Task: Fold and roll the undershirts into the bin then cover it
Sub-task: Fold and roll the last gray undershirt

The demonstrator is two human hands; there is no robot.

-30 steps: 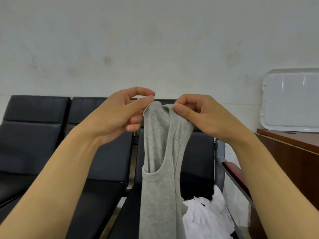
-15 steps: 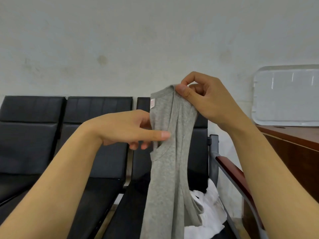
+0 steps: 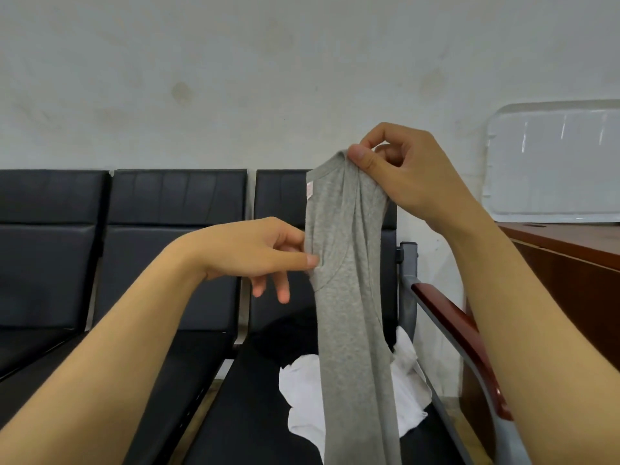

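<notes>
A grey undershirt hangs lengthwise in front of me, its straps bunched at the top. My right hand pinches those straps between thumb and forefinger, held high. My left hand is lower and pinches the shirt's left edge near the armhole, its two outer fingers hanging loose. A white undershirt lies crumpled on the black seat below, partly hidden behind the grey one. A clear plastic lid leans against the wall on the right. The bin itself is out of view.
A row of black padded seats runs along the wall, with a red-brown armrest at the right end. A wooden desk stands to the right under the lid. A dark garment lies on the rightmost seat.
My left hand let go of the straps, dropped down the shirt's left edge and now pinches it there. My right hand lifted the straps higher.
</notes>
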